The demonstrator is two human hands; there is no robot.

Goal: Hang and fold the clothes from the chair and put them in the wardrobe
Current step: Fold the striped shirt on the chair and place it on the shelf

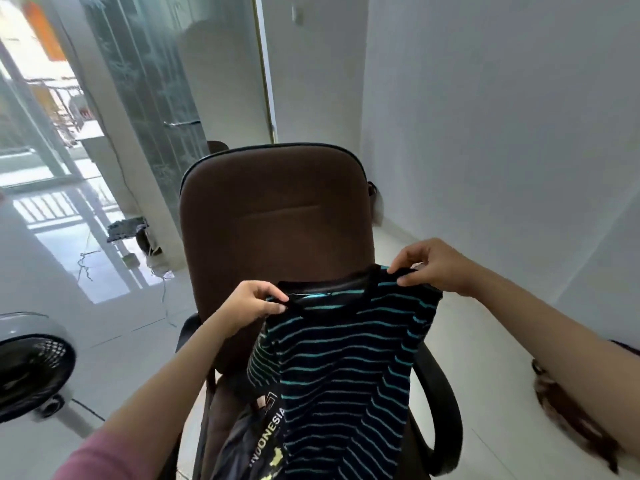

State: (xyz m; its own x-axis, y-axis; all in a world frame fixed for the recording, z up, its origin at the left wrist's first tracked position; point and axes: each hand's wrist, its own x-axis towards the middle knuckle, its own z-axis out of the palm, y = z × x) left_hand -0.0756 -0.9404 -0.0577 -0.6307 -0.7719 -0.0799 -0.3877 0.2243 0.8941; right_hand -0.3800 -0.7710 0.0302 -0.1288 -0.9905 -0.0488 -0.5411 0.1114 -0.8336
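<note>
- Striped shirt (343,368) held up by us in front of brown chair (273,216), hanging over the seat.
- Our left hand (254,303) pinches the collar's left side.
- Our right hand (429,265) pinches the right shoulder.
- Dark garment (252,441) printed "INDONESIA" lies on the seat, beside the shirt.

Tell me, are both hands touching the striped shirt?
Touching. The head view shows the left hand and right hand each pinching the striped shirt at its shoulders.

We are seeing the shirt (346,368) hanging before the chair (273,216), another garment (256,441) lying on its seat, a fan (31,372) standing left.
</note>
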